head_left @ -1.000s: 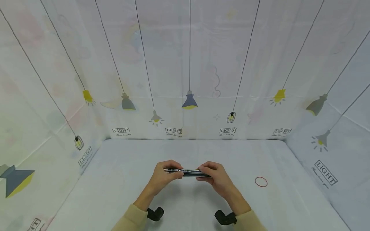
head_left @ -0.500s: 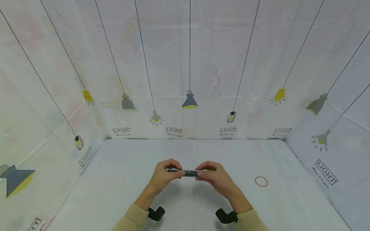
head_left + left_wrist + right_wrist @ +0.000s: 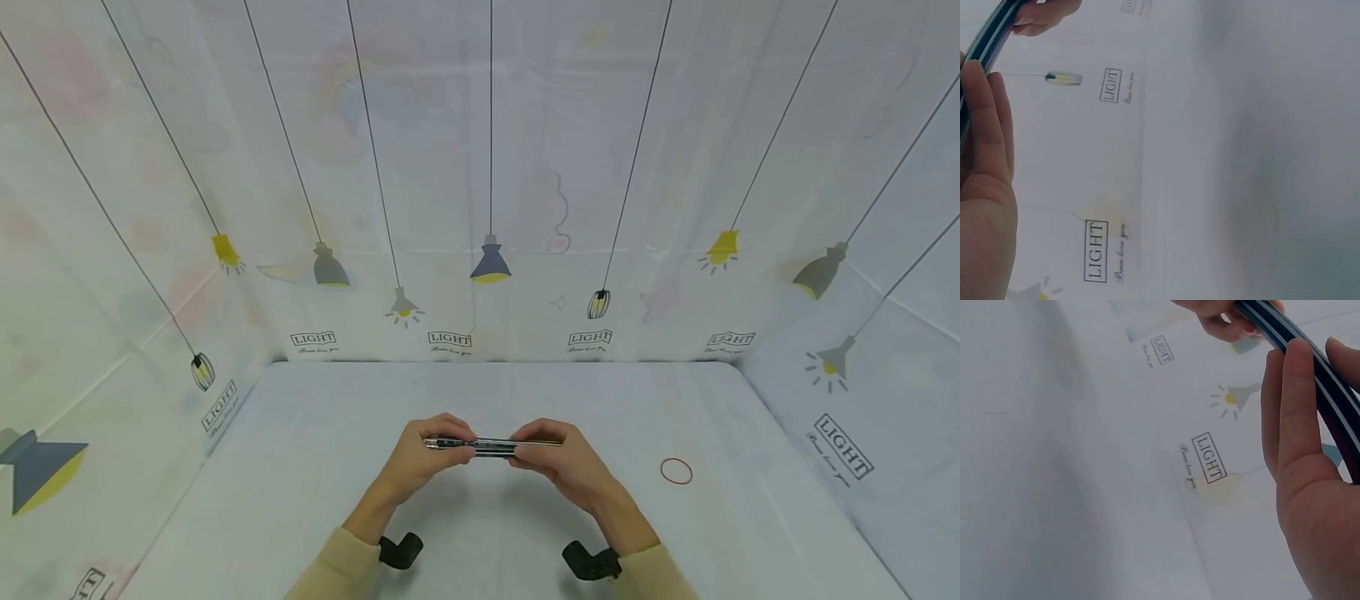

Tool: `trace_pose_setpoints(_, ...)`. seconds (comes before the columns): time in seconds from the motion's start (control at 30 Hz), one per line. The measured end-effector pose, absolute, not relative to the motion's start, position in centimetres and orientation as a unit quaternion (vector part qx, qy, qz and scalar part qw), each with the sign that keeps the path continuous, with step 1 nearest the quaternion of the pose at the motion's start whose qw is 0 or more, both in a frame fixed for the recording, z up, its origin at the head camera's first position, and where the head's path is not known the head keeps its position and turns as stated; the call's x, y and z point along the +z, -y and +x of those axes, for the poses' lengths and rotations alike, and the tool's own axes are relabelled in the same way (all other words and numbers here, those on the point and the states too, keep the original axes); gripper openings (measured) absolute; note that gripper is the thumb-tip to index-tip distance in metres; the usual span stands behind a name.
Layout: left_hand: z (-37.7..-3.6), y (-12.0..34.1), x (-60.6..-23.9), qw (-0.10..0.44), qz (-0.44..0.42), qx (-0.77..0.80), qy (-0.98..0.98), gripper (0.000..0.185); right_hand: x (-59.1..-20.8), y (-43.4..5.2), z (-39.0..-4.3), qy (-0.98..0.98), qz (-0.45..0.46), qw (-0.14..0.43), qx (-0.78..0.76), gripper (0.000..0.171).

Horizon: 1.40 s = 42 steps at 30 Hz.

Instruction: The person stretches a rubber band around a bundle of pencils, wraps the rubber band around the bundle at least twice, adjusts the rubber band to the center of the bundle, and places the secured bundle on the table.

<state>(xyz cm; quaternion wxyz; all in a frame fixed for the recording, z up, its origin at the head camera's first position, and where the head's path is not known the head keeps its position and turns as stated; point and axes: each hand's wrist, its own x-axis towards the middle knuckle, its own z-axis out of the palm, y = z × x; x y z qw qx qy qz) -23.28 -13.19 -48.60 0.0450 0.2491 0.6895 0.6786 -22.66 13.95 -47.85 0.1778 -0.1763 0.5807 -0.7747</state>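
Note:
Both hands hold a bundle of slim, dark, pen-like sticks (image 3: 493, 448) level above the table, one hand at each end. My left hand (image 3: 417, 463) pinches the left part between thumb and fingers, where silvery tips stick out. My right hand (image 3: 576, 465) pinches the right part, and one thin end shows past its thumb. In the right wrist view, long pale lines run along the dark bundle (image 3: 1330, 378), with the fingers (image 3: 1299, 406) laid against its side. The left wrist view catches only a stretch of the bundle (image 3: 988, 40) at its upper left corner.
A thin red ring like a rubber band (image 3: 677, 471) lies on the white table (image 3: 337, 400), right of the hands. Behind and at both sides rise white cloth walls (image 3: 420, 167) printed with lamps. Black wrist mounts (image 3: 401, 551) sit at the sleeves.
The right thumb has shifted on the bundle, and a thin end now shows above it. The sticks have turned slightly within the fingers. Both hands stay at nearly the same place.

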Motion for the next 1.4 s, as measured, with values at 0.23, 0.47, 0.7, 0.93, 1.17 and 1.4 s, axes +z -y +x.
trace_pose_setpoints(0.23,-23.3,13.0,-48.7,0.047,0.247,0.689,-0.679,0.022,-48.0,-14.0,-22.7,-0.590,-0.171,0.164,-0.772,0.020)
trace_pose_setpoints(0.47,-23.2,13.0,-49.0,0.035,0.261,0.682,-0.683,0.029,-48.1,-13.9,-22.8,-0.595,-0.147,0.152,-0.775,0.023)
trace_pose_setpoints(0.7,-23.2,12.5,-49.3,0.053,0.237,0.708,-0.663,0.021,-48.1,-13.9,-22.6,-0.608,-0.161,0.152,-0.762,0.029)
trace_pose_setpoints(0.93,-23.0,12.2,-49.3,0.077,0.219,0.711,-0.664,0.026,-48.2,-13.9,-22.6,-0.600,-0.153,0.147,-0.772,0.024)
trace_pose_setpoints(1.17,-23.1,12.0,-49.2,0.081,0.197,0.697,-0.684,0.027,-48.3,-13.9,-22.5,-0.597,-0.148,0.152,-0.773,0.022)
trace_pose_setpoints(1.4,-23.2,11.8,-49.4,0.084,0.191,0.686,-0.698,0.026,-48.3,-14.2,-22.3,-0.605,-0.145,0.156,-0.768,0.033)
